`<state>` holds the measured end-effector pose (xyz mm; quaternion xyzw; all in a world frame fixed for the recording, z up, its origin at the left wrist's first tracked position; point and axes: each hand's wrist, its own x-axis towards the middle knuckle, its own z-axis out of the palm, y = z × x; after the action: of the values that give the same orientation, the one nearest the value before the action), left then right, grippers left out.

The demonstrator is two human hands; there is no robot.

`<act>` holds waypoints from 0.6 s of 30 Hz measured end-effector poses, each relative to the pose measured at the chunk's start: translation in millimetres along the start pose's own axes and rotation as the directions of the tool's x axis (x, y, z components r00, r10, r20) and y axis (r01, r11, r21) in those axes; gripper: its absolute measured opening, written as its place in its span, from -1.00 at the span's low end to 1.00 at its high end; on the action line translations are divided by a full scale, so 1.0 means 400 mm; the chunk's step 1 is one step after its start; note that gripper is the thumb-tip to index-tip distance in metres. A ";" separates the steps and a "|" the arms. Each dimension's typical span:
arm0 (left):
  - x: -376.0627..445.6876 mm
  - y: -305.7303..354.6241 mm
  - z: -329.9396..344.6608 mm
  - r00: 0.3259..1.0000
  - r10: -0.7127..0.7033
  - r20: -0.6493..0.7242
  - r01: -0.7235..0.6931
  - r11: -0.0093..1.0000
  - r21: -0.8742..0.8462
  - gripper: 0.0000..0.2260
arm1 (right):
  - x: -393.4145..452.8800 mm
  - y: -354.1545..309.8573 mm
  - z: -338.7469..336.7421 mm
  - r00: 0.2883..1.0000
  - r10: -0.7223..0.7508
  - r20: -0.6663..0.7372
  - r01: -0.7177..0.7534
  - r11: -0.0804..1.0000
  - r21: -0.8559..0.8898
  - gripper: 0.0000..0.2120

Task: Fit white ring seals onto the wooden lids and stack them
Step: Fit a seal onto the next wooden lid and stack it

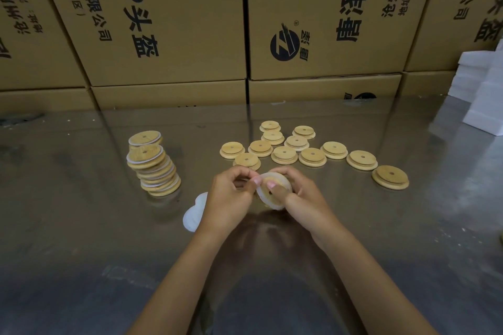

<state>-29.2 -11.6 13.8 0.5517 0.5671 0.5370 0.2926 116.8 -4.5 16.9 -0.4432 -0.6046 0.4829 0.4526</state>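
Centrally, just above the metal table [81, 226], both hands meet on one wooden lid [275, 193]. Left hand [231, 198]: fingers curled, thumb and forefinger pinching the white seal [260, 185] at the lid's left edge. Right hand [296, 196]: fingers wrapped round the lid's right side, thumb pressed on its face near the centre hole. Lid tilted, face toward the camera; seal runs round its rim, how fully seated I cannot tell.

Left of the hands: leaning stack [155, 168] of lids with white edges showing, a second short stack just behind it. Spare seals [194, 212] lie in a small white pile on the table, partly hidden behind the left wrist.

Beyond the hands: loose lids [299, 147] spread in a rough row, flat, stepped side up, some touching; farthest right one sits apart.

Cardboard boxes [163, 22] with black print wall off the back. White blocks [481, 95] stacked at far right.
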 end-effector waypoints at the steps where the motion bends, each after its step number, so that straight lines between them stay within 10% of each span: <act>1: 0.001 -0.001 0.000 1.000 0.001 0.003 -0.001 1.000 0.017 -0.86 | 0.001 0.001 -0.001 1.000 -0.005 0.002 0.005 1.000 -0.018 -0.91; 18: -0.006 0.007 0.002 0.998 0.033 0.053 -0.040 0.988 0.151 -0.86 | 0.000 0.004 -0.001 0.988 0.067 -0.137 -0.033 0.971 0.238 -0.91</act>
<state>-27.2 -14.4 15.4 0.5960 0.5886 0.4836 0.2540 117.1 -4.3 15.4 -0.4355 -0.4976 0.5288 0.5321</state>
